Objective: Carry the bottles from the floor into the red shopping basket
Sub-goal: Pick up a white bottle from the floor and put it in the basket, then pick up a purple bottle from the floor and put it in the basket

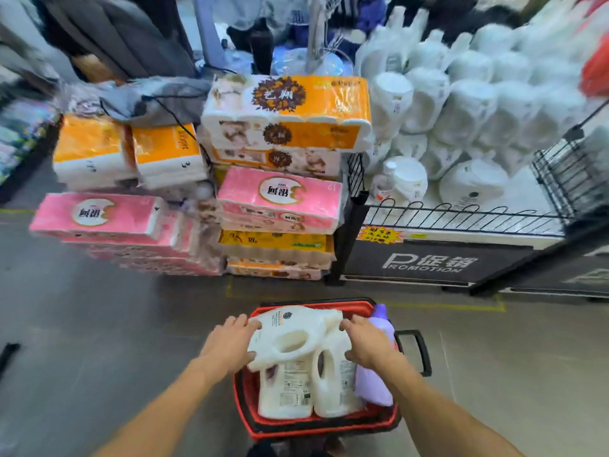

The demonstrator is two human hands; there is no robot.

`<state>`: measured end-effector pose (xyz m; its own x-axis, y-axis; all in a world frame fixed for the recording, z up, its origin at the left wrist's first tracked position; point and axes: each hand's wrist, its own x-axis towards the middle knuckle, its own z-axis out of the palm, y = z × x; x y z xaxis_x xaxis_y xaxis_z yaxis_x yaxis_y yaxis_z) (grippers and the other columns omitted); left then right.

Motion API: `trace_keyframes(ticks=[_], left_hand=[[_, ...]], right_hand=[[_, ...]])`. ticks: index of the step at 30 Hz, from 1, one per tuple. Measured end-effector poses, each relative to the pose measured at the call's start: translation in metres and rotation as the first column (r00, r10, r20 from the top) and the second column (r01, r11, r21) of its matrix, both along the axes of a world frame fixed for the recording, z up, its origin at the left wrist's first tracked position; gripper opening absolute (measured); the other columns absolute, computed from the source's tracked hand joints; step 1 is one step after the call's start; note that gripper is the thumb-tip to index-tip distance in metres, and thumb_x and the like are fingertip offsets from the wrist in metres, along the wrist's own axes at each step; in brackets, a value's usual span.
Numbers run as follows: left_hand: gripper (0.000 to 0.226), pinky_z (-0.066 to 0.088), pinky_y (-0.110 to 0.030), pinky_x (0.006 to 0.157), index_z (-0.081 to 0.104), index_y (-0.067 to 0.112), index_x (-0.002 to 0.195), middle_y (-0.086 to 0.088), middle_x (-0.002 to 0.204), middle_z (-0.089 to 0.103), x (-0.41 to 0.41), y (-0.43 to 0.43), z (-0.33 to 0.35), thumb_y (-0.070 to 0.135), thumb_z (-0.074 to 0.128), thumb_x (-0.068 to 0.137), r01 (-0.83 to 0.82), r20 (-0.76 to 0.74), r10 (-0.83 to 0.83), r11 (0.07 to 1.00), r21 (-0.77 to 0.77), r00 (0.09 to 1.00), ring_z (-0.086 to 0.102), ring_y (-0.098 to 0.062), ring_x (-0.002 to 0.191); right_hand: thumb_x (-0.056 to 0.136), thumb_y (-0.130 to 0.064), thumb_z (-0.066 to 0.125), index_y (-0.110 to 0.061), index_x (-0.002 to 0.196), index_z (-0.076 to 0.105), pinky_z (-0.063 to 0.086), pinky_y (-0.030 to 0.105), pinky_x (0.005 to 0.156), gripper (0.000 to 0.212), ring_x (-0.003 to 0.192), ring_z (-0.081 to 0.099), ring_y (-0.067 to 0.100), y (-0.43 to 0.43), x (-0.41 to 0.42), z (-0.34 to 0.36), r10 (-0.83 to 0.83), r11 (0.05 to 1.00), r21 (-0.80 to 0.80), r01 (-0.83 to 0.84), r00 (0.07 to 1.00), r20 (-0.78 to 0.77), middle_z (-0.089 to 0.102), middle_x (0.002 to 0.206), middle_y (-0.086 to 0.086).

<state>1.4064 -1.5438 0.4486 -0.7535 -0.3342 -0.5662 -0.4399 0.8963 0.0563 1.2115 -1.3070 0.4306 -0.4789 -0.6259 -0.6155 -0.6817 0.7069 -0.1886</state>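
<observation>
On the grey shop floor stands the red shopping basket, with tissue packs stacked beyond it. The left hand and right hand curl their fingers round a white bottle lying on the basket's other bottles.

L hand + R hand round white bottle, over red basket

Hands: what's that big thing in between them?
A white bottle lies sideways between the left hand and right hand, held at both ends over the red basket, as the head view shows.
</observation>
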Motion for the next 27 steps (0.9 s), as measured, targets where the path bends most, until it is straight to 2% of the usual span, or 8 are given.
trace_keyframes(ticks=[4,9,13,19,24,27], left_hand=[[0.062,0.046,-0.042,0.096,0.040,0.024,0.143,-0.003,0.139,0.046,-0.027,0.017,0.047,0.049,0.063,0.092,0.160,-0.104,-0.168,0.984,-0.081,0.980,0.046,-0.027,0.129],[0.059,0.040,-0.043,0.105,0.041,0.021,0.143,-0.005,0.144,0.045,-0.053,0.046,0.092,0.048,0.061,0.094,0.249,-0.240,-0.274,0.960,-0.128,0.931,0.043,-0.029,0.133],[0.060,0.041,-0.044,0.102,0.043,0.021,0.142,-0.004,0.143,0.046,-0.083,0.064,0.122,0.047,0.064,0.092,0.288,-0.290,-0.327,0.943,-0.169,0.899,0.043,-0.029,0.133],[0.057,0.043,-0.041,0.097,0.046,0.023,0.134,-0.001,0.133,0.050,-0.131,0.116,0.150,0.049,0.066,0.087,0.386,-0.327,-0.449,0.891,-0.241,0.832,0.048,-0.026,0.126],[0.066,0.040,-0.042,0.104,0.044,0.023,0.140,-0.003,0.142,0.048,-0.182,0.173,0.167,0.051,0.070,0.086,0.485,-0.325,-0.557,0.828,-0.280,0.764,0.044,-0.027,0.132],[0.068,0.039,-0.042,0.108,0.042,0.024,0.143,-0.002,0.148,0.044,-0.222,0.220,0.175,0.050,0.069,0.086,0.532,-0.331,-0.612,0.790,-0.305,0.718,0.042,-0.027,0.136]], right_hand=[[0.087,-0.029,0.067,-0.017,0.134,0.051,0.047,0.043,0.099,0.051,0.129,0.046,0.030,0.006,0.016,0.058,-0.054,0.998,0.007,0.056,0.990,-0.133,0.050,0.136,0.008],[0.089,-0.034,0.066,-0.012,0.127,0.052,0.046,0.042,0.099,0.045,0.126,0.047,0.032,0.018,0.025,0.114,-0.096,0.995,0.001,0.100,0.958,-0.271,0.052,0.130,0.010],[0.087,-0.036,0.070,-0.013,0.129,0.052,0.045,0.043,0.099,0.051,0.126,0.047,0.031,0.045,0.015,0.154,-0.154,0.987,-0.005,0.162,0.926,-0.344,0.054,0.130,0.010],[0.092,-0.027,0.063,-0.012,0.130,0.050,0.046,0.046,0.097,0.042,0.125,0.047,0.033,0.121,-0.013,0.194,-0.269,0.955,-0.014,0.297,0.842,-0.468,0.052,0.130,0.010],[0.092,-0.031,0.066,-0.012,0.130,0.051,0.045,0.045,0.097,0.045,0.124,0.048,0.033,0.194,-0.033,0.208,-0.379,0.912,-0.049,0.407,0.790,-0.482,0.053,0.130,0.011],[0.093,-0.024,0.064,-0.012,0.130,0.052,0.045,0.045,0.097,0.041,0.123,0.048,0.033,0.257,-0.050,0.214,-0.445,0.875,-0.062,0.480,0.747,-0.493,0.053,0.130,0.011]])
